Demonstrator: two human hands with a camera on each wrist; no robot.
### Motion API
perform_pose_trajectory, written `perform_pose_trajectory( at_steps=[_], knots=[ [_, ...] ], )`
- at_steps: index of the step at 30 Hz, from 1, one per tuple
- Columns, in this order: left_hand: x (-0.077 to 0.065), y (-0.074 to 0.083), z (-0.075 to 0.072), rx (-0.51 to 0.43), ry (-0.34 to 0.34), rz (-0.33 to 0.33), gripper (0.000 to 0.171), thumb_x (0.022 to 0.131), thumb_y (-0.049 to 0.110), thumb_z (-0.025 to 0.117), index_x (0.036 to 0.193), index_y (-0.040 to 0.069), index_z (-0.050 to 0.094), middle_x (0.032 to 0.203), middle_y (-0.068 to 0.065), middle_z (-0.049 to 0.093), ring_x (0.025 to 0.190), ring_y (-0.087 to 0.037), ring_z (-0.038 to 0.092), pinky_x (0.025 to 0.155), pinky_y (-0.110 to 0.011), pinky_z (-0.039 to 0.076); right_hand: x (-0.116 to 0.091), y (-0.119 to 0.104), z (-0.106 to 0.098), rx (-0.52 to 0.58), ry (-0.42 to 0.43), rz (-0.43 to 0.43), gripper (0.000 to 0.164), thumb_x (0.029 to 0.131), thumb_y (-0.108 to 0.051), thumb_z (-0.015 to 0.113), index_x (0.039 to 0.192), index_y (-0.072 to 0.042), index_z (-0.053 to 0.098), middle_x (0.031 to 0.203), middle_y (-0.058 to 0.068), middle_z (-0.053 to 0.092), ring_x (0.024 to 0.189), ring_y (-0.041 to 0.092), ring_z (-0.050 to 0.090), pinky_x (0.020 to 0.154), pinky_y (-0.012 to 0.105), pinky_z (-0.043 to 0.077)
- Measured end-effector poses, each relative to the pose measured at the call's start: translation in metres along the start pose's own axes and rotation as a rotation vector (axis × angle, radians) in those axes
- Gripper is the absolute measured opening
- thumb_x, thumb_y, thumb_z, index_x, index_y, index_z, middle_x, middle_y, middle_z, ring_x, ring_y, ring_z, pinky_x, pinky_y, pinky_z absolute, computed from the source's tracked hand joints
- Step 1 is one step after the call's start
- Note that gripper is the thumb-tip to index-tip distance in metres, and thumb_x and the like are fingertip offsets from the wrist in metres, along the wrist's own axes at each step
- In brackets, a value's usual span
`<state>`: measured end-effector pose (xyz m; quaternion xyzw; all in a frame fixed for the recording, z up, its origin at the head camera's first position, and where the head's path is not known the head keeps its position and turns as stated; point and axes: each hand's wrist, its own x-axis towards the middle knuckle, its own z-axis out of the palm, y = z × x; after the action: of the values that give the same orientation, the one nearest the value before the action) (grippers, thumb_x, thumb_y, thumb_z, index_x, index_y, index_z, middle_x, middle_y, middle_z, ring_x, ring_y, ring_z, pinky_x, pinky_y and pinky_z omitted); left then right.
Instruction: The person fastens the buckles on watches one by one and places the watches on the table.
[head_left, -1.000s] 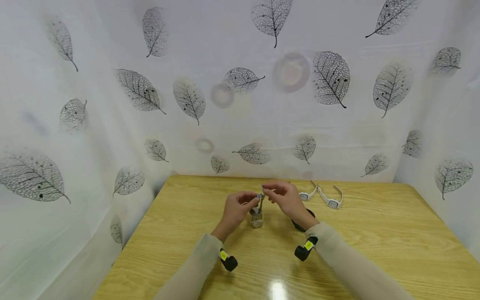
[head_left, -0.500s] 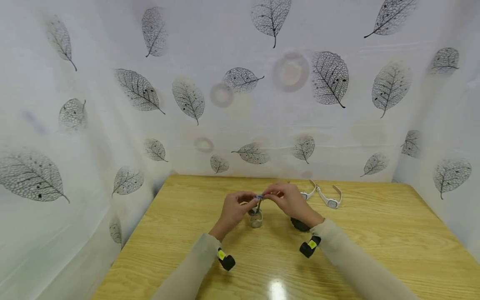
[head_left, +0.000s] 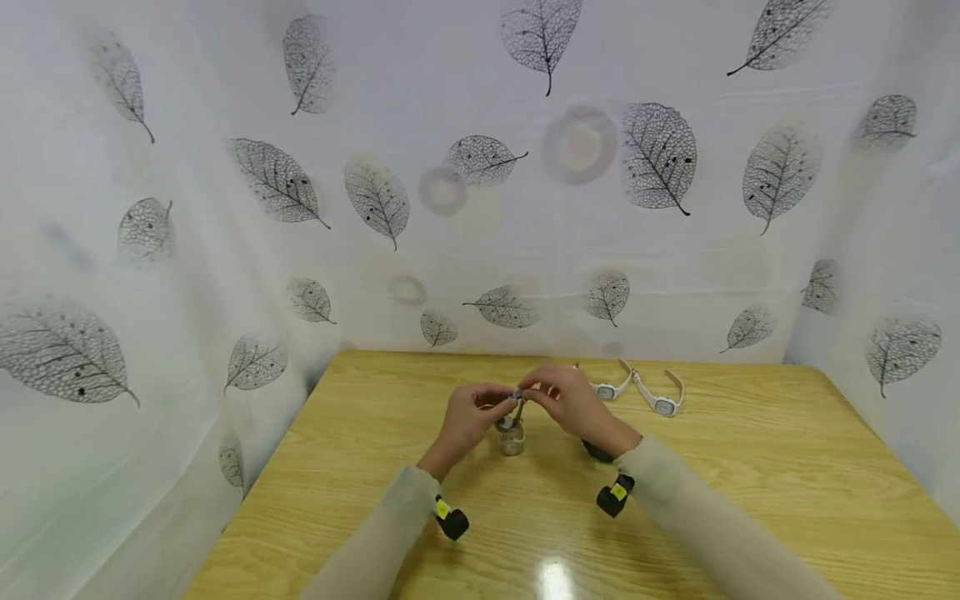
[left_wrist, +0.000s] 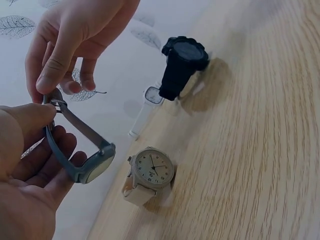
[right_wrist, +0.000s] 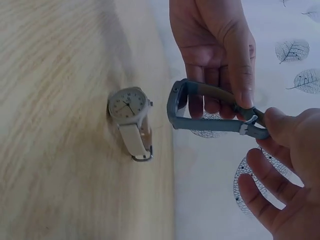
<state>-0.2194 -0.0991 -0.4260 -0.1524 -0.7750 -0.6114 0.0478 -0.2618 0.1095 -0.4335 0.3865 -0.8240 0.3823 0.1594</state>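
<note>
Both hands meet at a blue-grey wristwatch, raised off the table with its strap closed into a loop. My left hand pinches the strap beside the metal buckle, its other fingers curling below. From the other side, my right hand pinches the strap end between thumb and fingertips. The watch case hangs at the far end of the loop, away from the fingers. Behind and below the hands, a cream-strapped watch with a round dial stands on the wooden table.
A black chunky watch stands on the table, partly hidden by my right wrist in the head view. Two white watches lie further back on the right. A leaf-printed curtain surrounds the table's far side.
My right hand, a little apart and higher a second ago, has come in to the strap end and now pinches it. The left hand stays nearly still with the watch.
</note>
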Motion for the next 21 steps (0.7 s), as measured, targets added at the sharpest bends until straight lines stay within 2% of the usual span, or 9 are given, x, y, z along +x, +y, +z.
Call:
perform_pose_trajectory(
  at_steps=[3,5,6,12,18,21],
  knots=[
    [0.0,-0.002,-0.001,0.012,-0.005,-0.021,0.017,0.094,0.005,0.075,0.108,-0.006,0.076,0.104,-0.019,0.075,0.097,-0.032,0.071,0.084,-0.035,0.061,-0.003,0.001,0.002,0.068,0.012,0.085,0.015,0.097,-0.012,0.073,0.11,-0.006,0.076,0.106,0.003,0.074,0.08,0.015,0.068,0.068,0.034,0.061],
    [0.0,-0.004,-0.002,0.013,-0.01,-0.024,0.017,0.094,0.006,0.075,0.108,-0.005,0.076,0.103,-0.018,0.076,0.096,-0.032,0.072,0.084,-0.035,0.061,-0.005,0.002,0.004,0.1,0.018,0.116,0.017,0.098,-0.015,0.072,0.112,-0.007,0.076,0.107,0.002,0.074,0.081,0.015,0.069,0.07,0.035,0.061],
    [0.002,-0.01,-0.001,0.011,-0.008,-0.02,0.017,0.094,0.006,0.075,0.107,-0.005,0.076,0.103,-0.018,0.076,0.095,-0.031,0.072,0.083,-0.035,0.061,-0.005,0.003,0.004,0.109,0.022,0.12,0.017,0.098,-0.016,0.072,0.112,-0.007,0.077,0.108,0.002,0.074,0.082,0.015,0.069,0.07,0.035,0.061],
    [0.014,-0.044,0.002,0.008,0.0,-0.016,0.018,0.092,0.015,0.08,0.105,0.004,0.079,0.099,-0.009,0.078,0.092,-0.019,0.073,0.083,-0.032,0.061,-0.004,0.003,0.004,0.09,0.041,0.1,0.01,0.096,-0.012,0.073,0.104,-0.013,0.079,0.106,0.0,0.075,0.084,0.013,0.069,0.07,0.033,0.06],
    [0.014,-0.044,0.001,0.013,-0.015,-0.007,0.016,0.091,0.016,0.08,0.105,0.006,0.08,0.099,-0.005,0.078,0.092,-0.016,0.073,0.084,-0.031,0.061,-0.003,0.002,0.005,0.048,0.041,0.044,0.009,0.094,-0.007,0.075,0.098,-0.013,0.08,0.103,0.001,0.075,0.08,0.012,0.068,0.066,0.031,0.059],
    [0.013,-0.045,0.001,0.009,-0.019,0.01,0.017,0.092,0.014,0.08,0.106,0.004,0.079,0.1,-0.008,0.078,0.093,-0.018,0.073,0.083,-0.031,0.061,-0.004,0.002,0.007,0.039,0.045,0.053,0.008,0.093,-0.009,0.076,0.099,-0.013,0.08,0.102,0.001,0.076,0.078,0.012,0.068,0.066,0.03,0.059]
  ],
)
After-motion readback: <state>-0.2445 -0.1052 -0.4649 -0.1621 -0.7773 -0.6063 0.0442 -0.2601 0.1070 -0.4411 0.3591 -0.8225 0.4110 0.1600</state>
